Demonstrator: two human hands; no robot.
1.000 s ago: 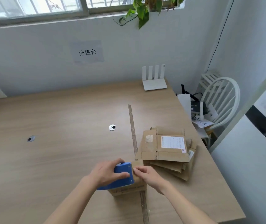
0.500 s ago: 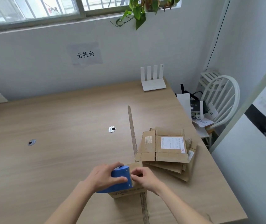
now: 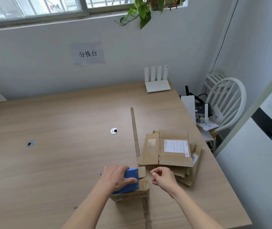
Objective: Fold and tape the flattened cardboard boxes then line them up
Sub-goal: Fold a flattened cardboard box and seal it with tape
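Your wooden table carries a small folded cardboard box at its near edge, and your left hand grips a blue tape dispenser pressed onto that box's top. Just right of the box, your right hand hovers clear of it, fingers loosely curled and holding nothing. Beyond that hand lies a stack of flattened cardboard boxes, with a white router at the table's far edge.
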